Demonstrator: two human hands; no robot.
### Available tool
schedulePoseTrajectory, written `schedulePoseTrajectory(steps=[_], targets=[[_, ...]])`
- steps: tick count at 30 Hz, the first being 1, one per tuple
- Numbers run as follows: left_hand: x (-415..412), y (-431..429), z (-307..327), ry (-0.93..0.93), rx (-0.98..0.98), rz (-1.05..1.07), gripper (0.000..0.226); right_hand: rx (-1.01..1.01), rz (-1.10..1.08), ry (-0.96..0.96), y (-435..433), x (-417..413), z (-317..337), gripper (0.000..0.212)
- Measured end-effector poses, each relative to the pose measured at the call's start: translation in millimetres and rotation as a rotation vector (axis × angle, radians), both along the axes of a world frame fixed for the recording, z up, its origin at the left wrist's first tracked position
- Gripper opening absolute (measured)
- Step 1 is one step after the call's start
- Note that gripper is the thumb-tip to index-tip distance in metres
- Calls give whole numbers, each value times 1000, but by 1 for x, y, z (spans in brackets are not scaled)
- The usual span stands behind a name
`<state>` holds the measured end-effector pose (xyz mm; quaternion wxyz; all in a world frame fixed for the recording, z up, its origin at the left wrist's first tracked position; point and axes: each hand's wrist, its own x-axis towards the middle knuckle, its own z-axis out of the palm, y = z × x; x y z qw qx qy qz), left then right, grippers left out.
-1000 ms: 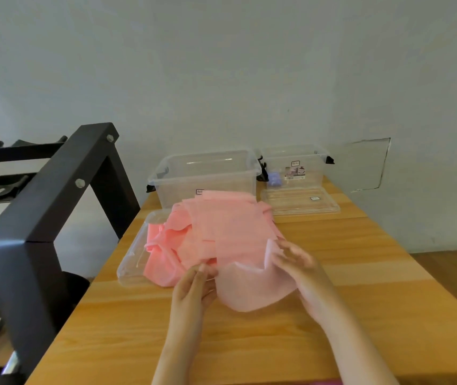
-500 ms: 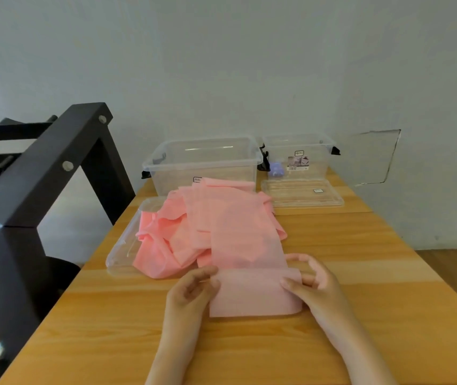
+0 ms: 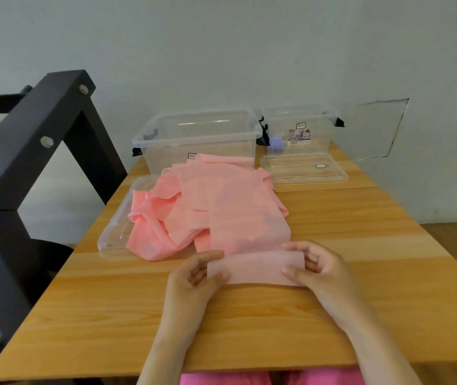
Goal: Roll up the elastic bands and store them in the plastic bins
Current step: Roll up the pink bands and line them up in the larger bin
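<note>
The pink elastic band (image 3: 255,269) lies with its folded near end crosswise, left to right, on the wooden surface (image 3: 360,218), the rest trailing away into a rumpled heap over a clear lid (image 3: 113,237) before two clear plastic bins (image 3: 199,140), while the left hand (image 3: 194,276) and right hand (image 3: 321,268) pinch its ends with curled fingers (image 3: 296,245).

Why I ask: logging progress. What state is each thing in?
Pink band, near end folded over, rest heaped loose.
Left hand, pinches band's left edge.
Right hand, pinches band's right edge.
Large bin, lid off.
Small bin, lid off, purple thing inside.
</note>
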<state>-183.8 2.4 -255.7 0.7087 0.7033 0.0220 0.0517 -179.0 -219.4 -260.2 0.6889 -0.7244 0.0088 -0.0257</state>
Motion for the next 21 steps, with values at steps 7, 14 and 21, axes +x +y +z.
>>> schedulePoseTrajectory(steps=[7,14,21], targets=[[-1,-2,-4,-67,95,82,11,-41,-71,-38,2,-2,0,16],[16,7,5,-23,186,-12,12,-138,-20,-6,-5,11,8,16],[45,14,5,-50,283,-85,9,-242,-6,-15,-10,28,7,13]])
